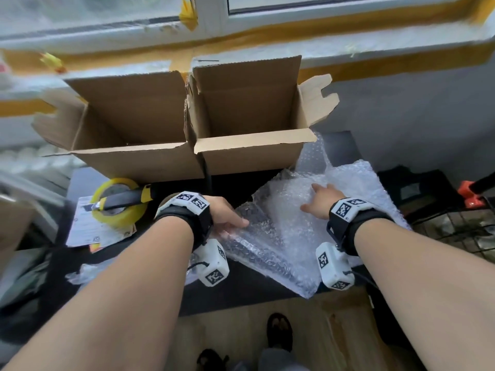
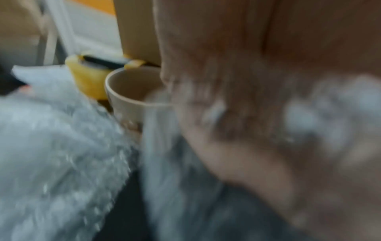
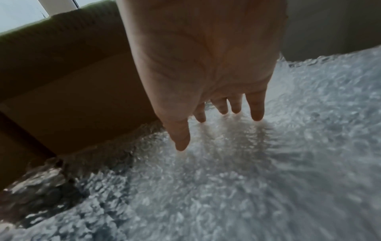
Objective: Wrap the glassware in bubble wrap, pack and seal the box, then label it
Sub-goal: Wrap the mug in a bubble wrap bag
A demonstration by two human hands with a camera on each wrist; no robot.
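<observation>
A large sheet of bubble wrap [image 1: 281,236] lies on the right part of the dark table [image 1: 160,295]. My right hand [image 1: 320,200] presses flat on it with straight, spread fingers [image 3: 255,107], and the bubble wrap [image 3: 226,187] fills the right wrist view. My left hand [image 1: 230,218] is at the sheet's left edge, thumb on top. In the blurred left wrist view the left hand [image 2: 247,81] curls round a beige cup [image 2: 132,91], with bubble wrap [image 2: 51,154] bunched beside it. The cup is hidden in the head view.
Two open cardboard boxes, left [image 1: 139,162] and right [image 1: 251,156], stand at the back of the table. A yellow tape roll [image 1: 117,207] with a black-and-yellow knife across it lies on printed labels [image 1: 88,234] at the left. An orange clamp [image 1: 474,195] and wire rack [image 1: 460,231] are on the right.
</observation>
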